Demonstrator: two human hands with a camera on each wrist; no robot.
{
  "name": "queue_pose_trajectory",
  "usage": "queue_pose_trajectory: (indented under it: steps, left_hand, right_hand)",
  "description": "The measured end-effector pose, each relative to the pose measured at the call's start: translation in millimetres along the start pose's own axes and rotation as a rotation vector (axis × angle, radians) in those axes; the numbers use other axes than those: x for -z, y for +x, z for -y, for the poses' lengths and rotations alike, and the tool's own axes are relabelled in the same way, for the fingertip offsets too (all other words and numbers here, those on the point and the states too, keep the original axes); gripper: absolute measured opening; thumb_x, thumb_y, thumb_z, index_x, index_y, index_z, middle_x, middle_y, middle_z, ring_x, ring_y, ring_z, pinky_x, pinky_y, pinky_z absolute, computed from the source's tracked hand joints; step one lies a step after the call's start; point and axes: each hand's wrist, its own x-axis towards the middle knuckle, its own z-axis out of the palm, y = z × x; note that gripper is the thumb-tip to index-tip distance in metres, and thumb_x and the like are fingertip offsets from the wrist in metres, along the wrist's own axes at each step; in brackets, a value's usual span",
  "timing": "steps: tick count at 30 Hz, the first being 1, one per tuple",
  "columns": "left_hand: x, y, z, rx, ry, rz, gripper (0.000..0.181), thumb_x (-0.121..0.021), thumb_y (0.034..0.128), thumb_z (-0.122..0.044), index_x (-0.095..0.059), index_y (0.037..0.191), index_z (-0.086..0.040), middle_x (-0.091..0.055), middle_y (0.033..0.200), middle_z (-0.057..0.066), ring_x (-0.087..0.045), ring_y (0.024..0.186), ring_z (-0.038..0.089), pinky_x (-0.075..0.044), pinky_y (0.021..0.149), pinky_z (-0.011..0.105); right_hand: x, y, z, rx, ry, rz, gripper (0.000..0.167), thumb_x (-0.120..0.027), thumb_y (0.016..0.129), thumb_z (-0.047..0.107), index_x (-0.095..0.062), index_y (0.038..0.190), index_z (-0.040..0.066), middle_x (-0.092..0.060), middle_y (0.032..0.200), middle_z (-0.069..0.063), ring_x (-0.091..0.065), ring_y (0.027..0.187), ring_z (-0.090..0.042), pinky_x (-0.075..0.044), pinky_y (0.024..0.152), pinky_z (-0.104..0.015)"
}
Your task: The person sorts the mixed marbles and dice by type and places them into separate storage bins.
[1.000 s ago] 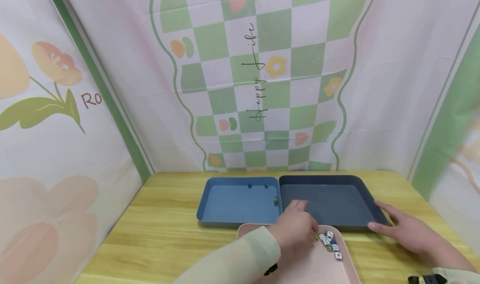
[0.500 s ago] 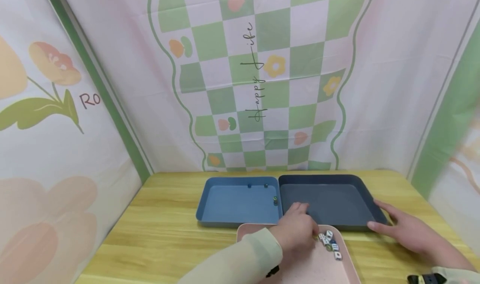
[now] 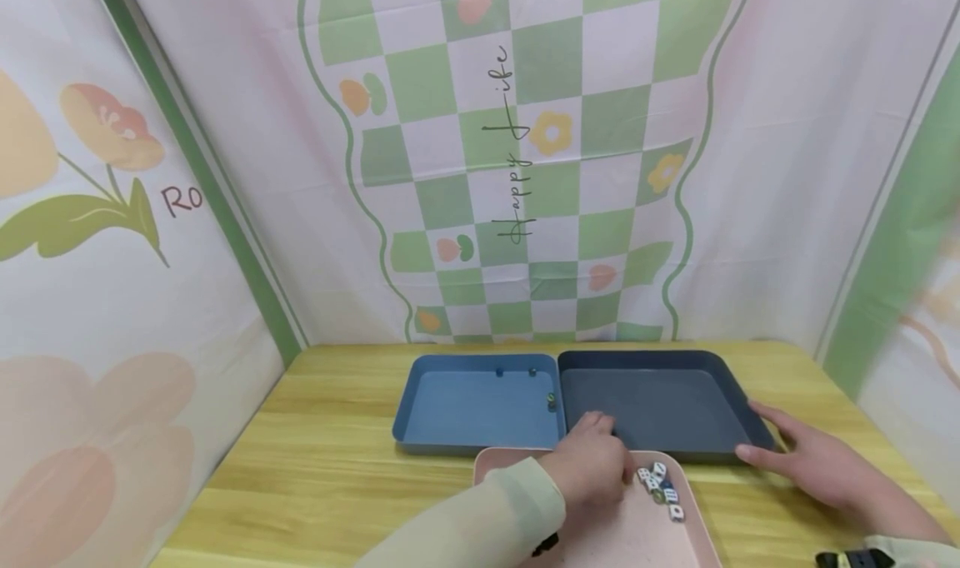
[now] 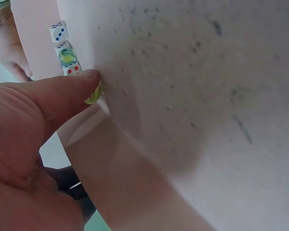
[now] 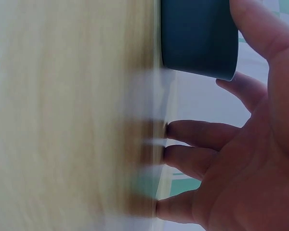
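Observation:
My left hand (image 3: 588, 468) reaches over the far wall of the pink tray (image 3: 630, 543). In the left wrist view its thumb bends over a yellow-green marble (image 4: 92, 98) at the tray's edge and pinches it; the opposing fingertip is hidden. Beside it lie white dice (image 3: 677, 512) with coloured pips and another greenish marble (image 4: 67, 57). My right hand (image 3: 825, 468) rests against the near right corner of the dark grey-blue tray (image 3: 652, 397). Thumb and index finger touch its wall, while the other fingers (image 5: 197, 134) spread loosely down to the table.
A lighter blue tray (image 3: 472, 406) stands left of the dark one, their walls side by side. Inside it lie small dark marbles (image 3: 551, 401) near the right and far walls. The wooden table (image 3: 315, 451) meets printed curtains (image 3: 517, 176) behind and at both sides.
My left hand has shifted slightly, and the yellowish marble that showed beside its fingers in the head view is now covered. My right hand and the trays have stayed in place.

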Motion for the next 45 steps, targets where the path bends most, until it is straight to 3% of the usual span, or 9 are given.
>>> queue_pose_trajectory:
  steps: [7, 12, 20, 27, 32, 45]
  left_hand:
    - [1.3, -2.8, 1.4, -0.015, 0.008, 0.009, 0.011, -0.078, 0.0861, -0.029, -0.076, 0.084, -0.04, -0.061, 0.113, -0.024, -0.03, 0.137, 0.006, -0.017, 0.115, 0.024]
    - [1.4, -5.7, 4.7, -0.014, -0.003, -0.005, 0.012, -0.076, 0.086, -0.026, -0.076, 0.083, -0.038, -0.061, 0.121, -0.02, -0.03, 0.139, 0.007, -0.017, 0.115, 0.025]
    - [3.2, -8.0, 9.7, -0.025, 0.043, 0.002, 0.018, -0.074, 0.088, -0.023, -0.072, 0.075, -0.035, -0.062, 0.101, -0.022, -0.036, 0.131, 0.005, -0.017, 0.115, 0.024]
    - [9.5, -14.4, 25.0, -0.077, 0.003, 0.066, 0.018, -0.066, 0.0962, -0.025, -0.077, 0.097, -0.039, -0.059, 0.118, -0.021, -0.031, 0.136, 0.006, -0.023, 0.113, 0.024]
    - [13.6, -19.1, 37.2, -0.143, 0.027, 0.076, 0.022, -0.059, 0.101, -0.027, -0.077, 0.106, -0.039, -0.059, 0.127, -0.019, -0.022, 0.145, 0.013, -0.017, 0.116, 0.026]
    - [16.5, -26.0, 48.5, -0.139, 0.072, 0.091, 0.019, -0.069, 0.096, -0.023, -0.077, 0.102, -0.039, -0.051, 0.141, -0.012, -0.022, 0.146, 0.016, -0.02, 0.116, 0.029]
  right_hand:
    - [-1, 0.0, 0, -0.002, 0.001, 0.003, 0.092, -0.058, 0.096, 0.057, -0.024, 0.154, -0.006, -0.031, 0.137, -0.049, -0.034, 0.117, -0.07, -0.036, 0.083, -0.077]
    - [-1, 0.3, -1, -0.004, -0.005, 0.003, 0.092, -0.058, 0.096, 0.057, -0.024, 0.154, -0.006, -0.031, 0.137, -0.049, -0.034, 0.117, -0.07, -0.035, 0.084, -0.078]
    - [0, -1.6, 1, 0.005, -0.001, -0.008, 0.091, -0.059, 0.096, 0.056, -0.024, 0.154, -0.005, -0.031, 0.137, -0.048, -0.034, 0.117, -0.07, -0.034, 0.084, -0.078]
    - [1, -0.7, 2, -0.003, -0.007, 0.0, 0.092, -0.058, 0.096, 0.058, -0.025, 0.154, -0.005, -0.032, 0.137, -0.048, -0.035, 0.117, -0.07, -0.035, 0.084, -0.077]
    - [1, -0.5, 2, 0.0, -0.015, -0.007, 0.092, -0.058, 0.095, 0.058, -0.025, 0.154, -0.005, -0.032, 0.137, -0.048, -0.035, 0.116, -0.07, -0.035, 0.084, -0.077]
    - [0, -0.5, 1, -0.005, -0.018, -0.005, 0.092, -0.058, 0.096, 0.058, -0.024, 0.154, -0.005, -0.032, 0.137, -0.049, -0.035, 0.116, -0.07, -0.035, 0.084, -0.078]
